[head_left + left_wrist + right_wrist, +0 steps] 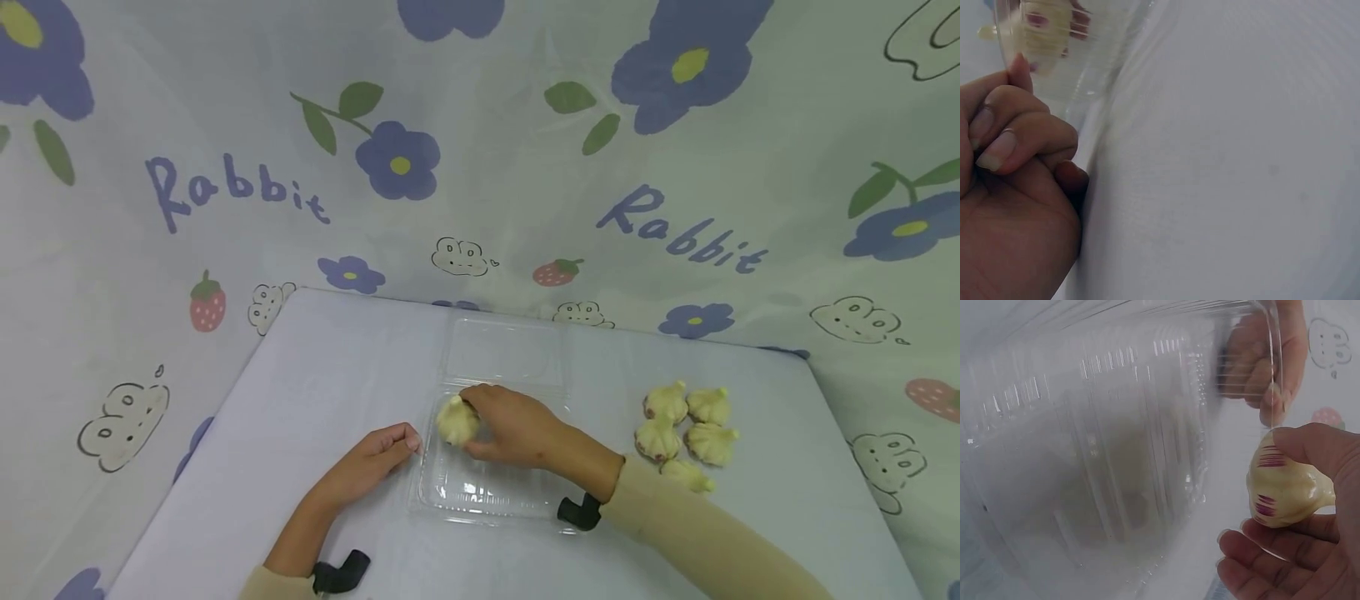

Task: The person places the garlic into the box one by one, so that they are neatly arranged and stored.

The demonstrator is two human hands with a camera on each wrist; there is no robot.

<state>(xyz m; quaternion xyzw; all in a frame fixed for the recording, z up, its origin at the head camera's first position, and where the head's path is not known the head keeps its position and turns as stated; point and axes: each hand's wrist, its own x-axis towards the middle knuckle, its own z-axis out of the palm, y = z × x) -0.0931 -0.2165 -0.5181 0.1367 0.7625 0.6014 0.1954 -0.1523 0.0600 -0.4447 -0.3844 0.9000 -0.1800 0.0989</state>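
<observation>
My right hand grips a garlic bulb over the left part of a clear plastic clamshell box. In the right wrist view, the thumb lies on one side of the garlic bulb and fingers on the other; its pale body bears purple streaks. My left hand is at the box's left edge with fingers curled. In the left wrist view, its fingertips pinch the rim of the clear box. The box's lid lies folded back, away from me.
Several more garlic bulbs lie grouped on the white table, right of the box. A patterned cloth hangs behind the table. Black camera mounts sit at both wrists.
</observation>
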